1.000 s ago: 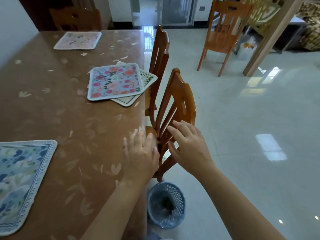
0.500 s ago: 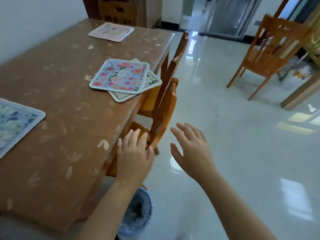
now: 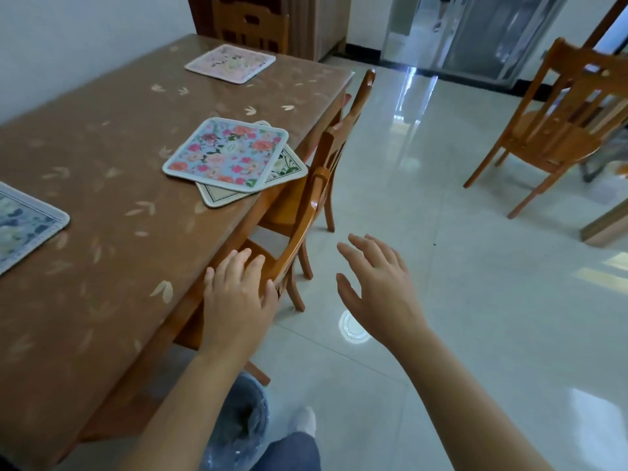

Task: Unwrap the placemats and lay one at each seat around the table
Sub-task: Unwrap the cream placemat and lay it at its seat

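Observation:
A floral pink-and-blue placemat (image 3: 227, 154) lies near the table's right edge, on top of a cream placemat (image 3: 287, 168) that sticks out beneath it. A pale pink placemat (image 3: 230, 63) lies at the far end. A blue floral placemat (image 3: 23, 226) lies at the left edge of view. My left hand (image 3: 238, 294) rests flat on the seat and back rail of the near wooden chair (image 3: 306, 212), which is pushed under the table. My right hand (image 3: 377, 283) hovers open over the floor, right of that chair, holding nothing.
The brown table (image 3: 102, 205) fills the left. A second chair (image 3: 356, 103) is tucked in farther along, another (image 3: 251, 25) stands at the far end, and a loose chair (image 3: 557, 130) stands at the right. A blue waste basket (image 3: 238, 423) sits by my legs.
The view has swung and pulled back. My right hand has come off the chair back and now hangs in the air; my left hand stays on the chair.

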